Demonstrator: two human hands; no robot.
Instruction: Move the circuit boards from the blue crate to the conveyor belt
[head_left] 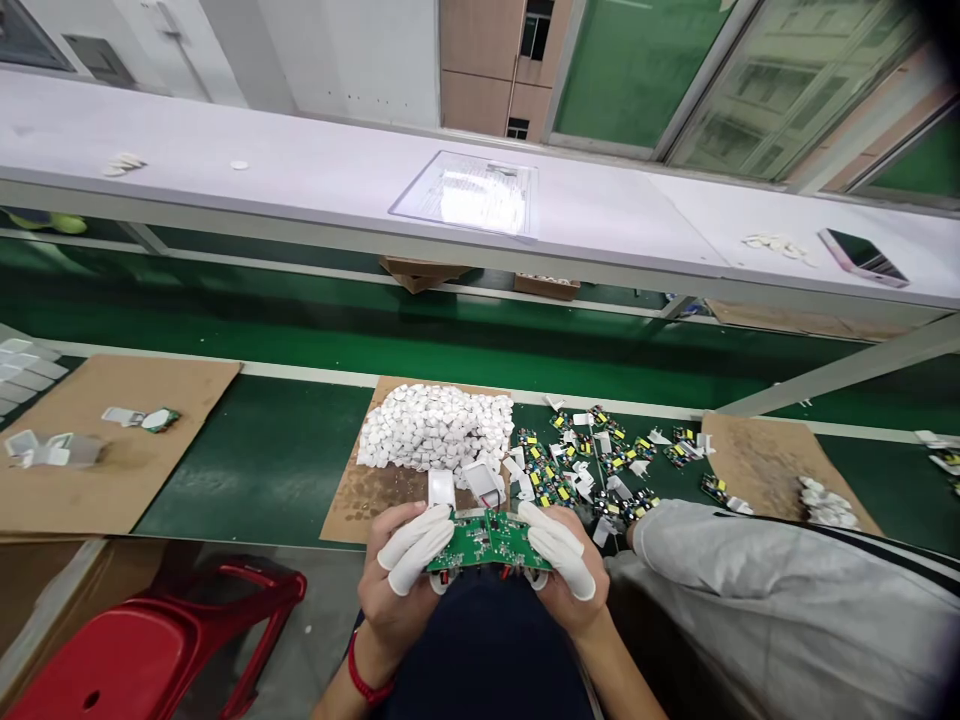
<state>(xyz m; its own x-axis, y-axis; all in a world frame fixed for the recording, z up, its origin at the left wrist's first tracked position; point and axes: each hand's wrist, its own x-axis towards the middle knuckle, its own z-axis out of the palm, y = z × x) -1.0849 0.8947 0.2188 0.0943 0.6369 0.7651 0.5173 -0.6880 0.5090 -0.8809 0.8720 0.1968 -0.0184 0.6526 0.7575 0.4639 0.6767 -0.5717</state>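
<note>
My left hand (401,575) and my right hand (566,570) both grip a green circuit board panel (489,541) by its two ends, held level over my lap at the table's front edge. White finger cots cover my fingers, and a red band circles my left wrist. Just beyond the panel lie two white plastic housings (465,485). A heap of white plastic parts (436,427) sits on a brown board behind them. Several small green circuit boards (592,460) lie scattered on the green mat to the right.
A co-worker's grey sleeve (750,570) reaches in from the right toward the scattered boards. A red stool (150,650) stands at lower left. Brown boards (105,440) with a few white parts lie left and right. A phone (862,257) rests on the white shelf above.
</note>
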